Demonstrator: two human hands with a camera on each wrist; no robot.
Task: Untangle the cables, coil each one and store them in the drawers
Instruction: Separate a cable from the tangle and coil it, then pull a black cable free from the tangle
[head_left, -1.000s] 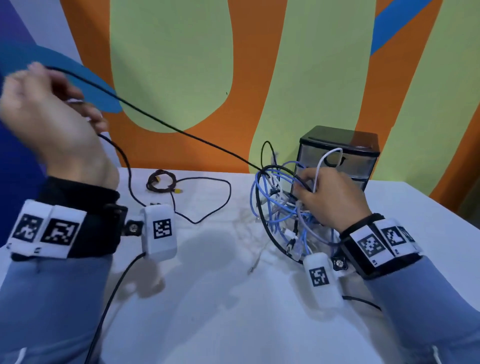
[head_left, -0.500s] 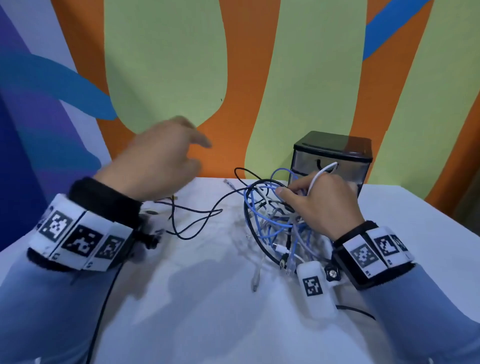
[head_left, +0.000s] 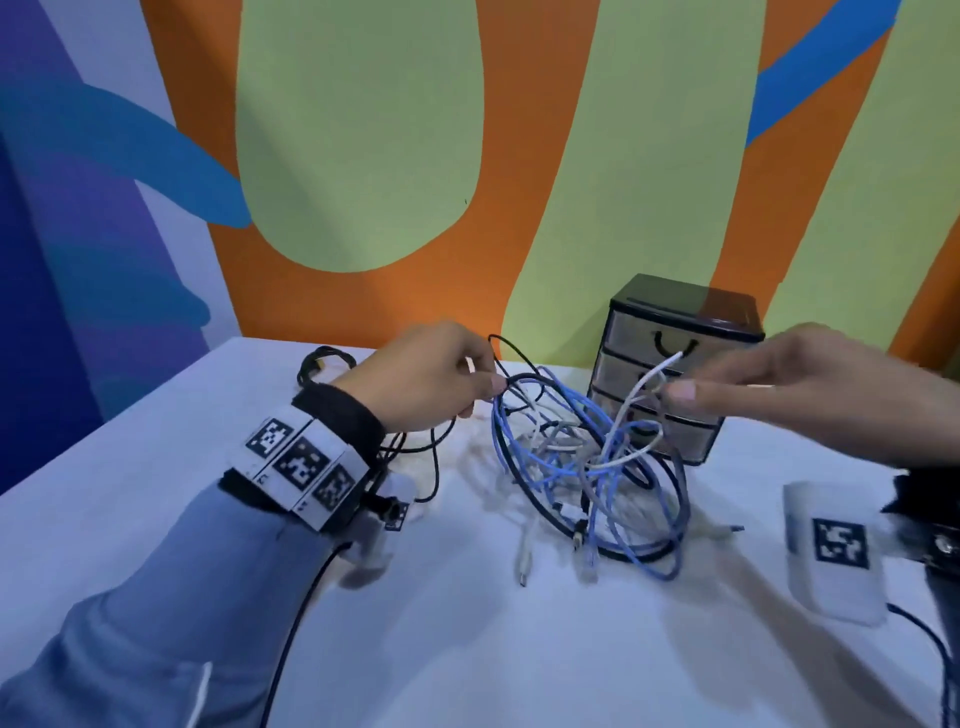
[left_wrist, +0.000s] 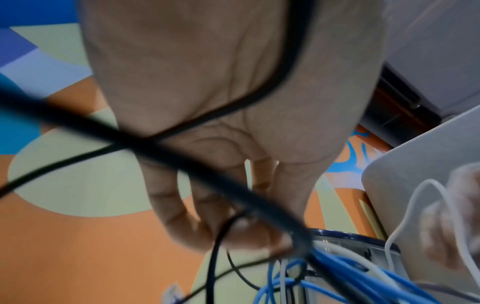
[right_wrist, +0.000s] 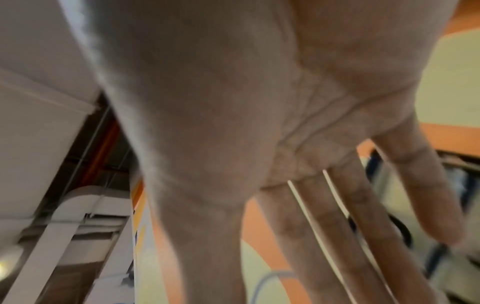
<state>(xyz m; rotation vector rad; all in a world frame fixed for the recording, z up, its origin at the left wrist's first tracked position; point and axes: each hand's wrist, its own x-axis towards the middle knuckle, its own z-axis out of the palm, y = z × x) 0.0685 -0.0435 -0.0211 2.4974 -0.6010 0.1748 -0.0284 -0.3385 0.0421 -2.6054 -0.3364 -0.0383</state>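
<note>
At table centre, the cable tangle (head_left: 587, 467); our left hand (head_left: 431, 379) pinches black cable (head_left: 519, 379) at nine o'clock, right hand (head_left: 779, 379) spread, seemingly touching white cable (head_left: 644, 384). Pulling risks tightening knots.

wall (head_left: 519, 130): mural of orange, pale green, blue and purple curved shapes (flat paint) | bench (head_left: 467, 649): white top, set against the wall | light: soft, even, faint shadows on bench

White table (head_left: 156, 467), mural wall (head_left: 363, 130) in orange, green, blue, purple
</note>
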